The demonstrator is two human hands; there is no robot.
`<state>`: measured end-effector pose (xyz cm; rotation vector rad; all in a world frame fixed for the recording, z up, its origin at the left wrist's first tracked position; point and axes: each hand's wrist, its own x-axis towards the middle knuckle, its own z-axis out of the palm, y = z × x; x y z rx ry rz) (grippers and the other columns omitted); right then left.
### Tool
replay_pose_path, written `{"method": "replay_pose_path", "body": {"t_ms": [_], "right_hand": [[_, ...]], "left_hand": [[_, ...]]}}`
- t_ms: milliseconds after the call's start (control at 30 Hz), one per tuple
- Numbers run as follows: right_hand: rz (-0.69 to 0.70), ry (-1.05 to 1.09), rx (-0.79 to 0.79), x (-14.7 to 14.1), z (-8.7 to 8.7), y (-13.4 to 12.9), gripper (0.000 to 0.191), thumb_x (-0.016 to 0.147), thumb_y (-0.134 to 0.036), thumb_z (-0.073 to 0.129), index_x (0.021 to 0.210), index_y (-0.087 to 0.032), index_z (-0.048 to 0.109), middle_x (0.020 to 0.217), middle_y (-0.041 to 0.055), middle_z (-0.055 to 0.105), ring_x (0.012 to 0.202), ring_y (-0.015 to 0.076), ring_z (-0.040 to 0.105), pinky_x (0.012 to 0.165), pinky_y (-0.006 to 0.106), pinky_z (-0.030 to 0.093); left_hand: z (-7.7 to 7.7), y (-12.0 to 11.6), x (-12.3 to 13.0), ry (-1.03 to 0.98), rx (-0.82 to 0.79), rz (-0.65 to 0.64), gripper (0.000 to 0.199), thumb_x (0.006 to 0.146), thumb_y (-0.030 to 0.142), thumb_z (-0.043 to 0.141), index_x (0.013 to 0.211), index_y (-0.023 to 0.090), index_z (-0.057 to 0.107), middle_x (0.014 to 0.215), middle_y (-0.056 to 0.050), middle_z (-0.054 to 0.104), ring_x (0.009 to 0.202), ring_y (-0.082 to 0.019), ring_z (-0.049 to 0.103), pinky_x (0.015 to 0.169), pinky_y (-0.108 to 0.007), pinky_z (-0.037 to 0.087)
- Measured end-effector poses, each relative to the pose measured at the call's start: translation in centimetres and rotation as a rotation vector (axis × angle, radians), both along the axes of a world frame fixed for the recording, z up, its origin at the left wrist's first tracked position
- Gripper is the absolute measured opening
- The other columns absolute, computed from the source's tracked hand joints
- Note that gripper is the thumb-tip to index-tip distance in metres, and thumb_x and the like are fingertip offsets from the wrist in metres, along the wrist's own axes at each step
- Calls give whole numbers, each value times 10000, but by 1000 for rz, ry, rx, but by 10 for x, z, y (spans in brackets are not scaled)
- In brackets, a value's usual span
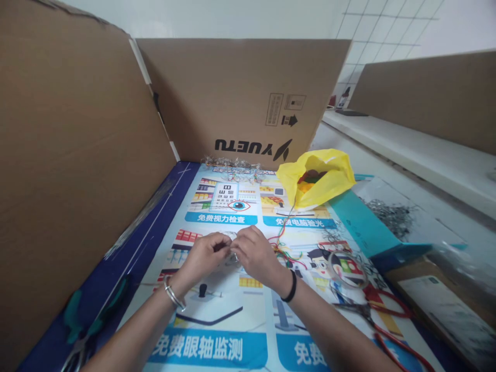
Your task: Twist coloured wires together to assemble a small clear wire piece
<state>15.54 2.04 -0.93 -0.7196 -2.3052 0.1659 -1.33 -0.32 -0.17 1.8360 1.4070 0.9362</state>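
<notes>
Head: silvery piece (233, 256) between fingers (243, 246)

The table (157, 227) has a dark blue cover, and over it a printed poster (248, 310) is spread. Green-handled pliers (79, 345) lie at the near left, red-handled scissors (366, 310) at the near right. Beyond the scissors is a clear ring (331, 266); coloured cords (284, 251) lie right of centre, a yellow plastic bag (333, 178) far right.
</notes>
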Motion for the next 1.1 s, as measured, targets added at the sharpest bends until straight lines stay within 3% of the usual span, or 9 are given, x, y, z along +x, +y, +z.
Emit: {"method": "replay_pose_path", "body": {"t_ms": [267,500,800,1100], "right_hand": [[-27,216,-75,4,0,3,104,858,-166,516,886,-170,616,875,78,575,851,188,518,770,346,459],[-32,63,-157,5,-1,3,121,810,-162,564,909,-192,628,901,67,582,871,199,523,790,359,439],[-59,90,-143,3,-2,4,29,778,-154,601,784,-178,617,780,40,591,805,184,528,757,330,420],[-80,86,-127,-1,-6,5,106,731,-82,567,696,-181,574,701,21,550,745,173,505,720,309,413]], "left_hand": [[-1,1,-5,-108,-87,-43,89,766,217,517,691,169,527,602,42,488,562,-89,438,540,-199,362],[3,2,-6,-119,-119,-69,112,793,256,516,718,173,528,616,42,498,568,-90,440,535,-196,364],[5,0,-5,-79,-97,-56,79,778,216,509,717,175,539,633,37,534,585,-94,467,574,-209,382],[6,0,-3,-58,-70,-58,83,784,213,497,715,175,526,648,36,533,600,-96,471,583,-211,389]]}}
